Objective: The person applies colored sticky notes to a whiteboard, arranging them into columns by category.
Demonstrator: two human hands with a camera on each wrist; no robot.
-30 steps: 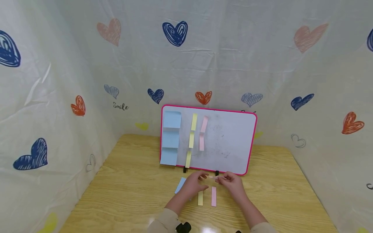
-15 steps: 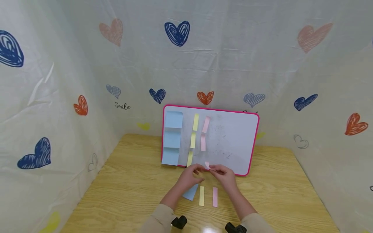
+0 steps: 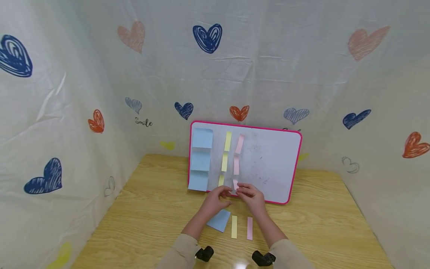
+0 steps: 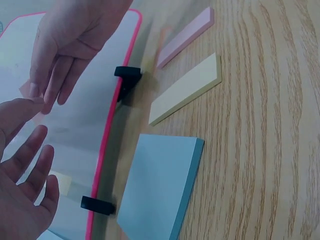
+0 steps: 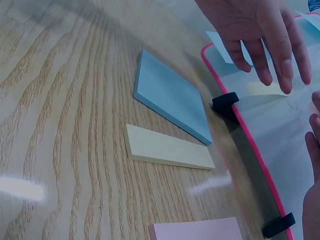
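Observation:
A pink sticky-note strip (image 3: 235,183) lies against the lower part of the whiteboard (image 3: 268,164), and the thumb and fingertips of my right hand (image 3: 253,200) pinch it. Beside it, my left hand (image 3: 214,202) is held with fingers loosely bent and nothing in them, close to the right fingertips. In the left wrist view, part of the pink strip (image 4: 25,89) shows behind the right fingers. Two more pink strips (image 3: 236,164) hang directly above. To their left runs a column of yellow strips (image 3: 224,162), then blue square notes (image 3: 201,160).
On the table before the board lie a blue note pad (image 3: 220,220), a yellow strip pad (image 3: 234,226) and a pink strip pad (image 3: 250,228). Black clips (image 4: 97,205) grip the board's pink lower edge. A heart-print curtain (image 3: 255,74) hangs behind.
Both hands have moved up toward the board's lower edge. The pink strip, held by the right hand above the table earlier, is now at the board under the other pink strips.

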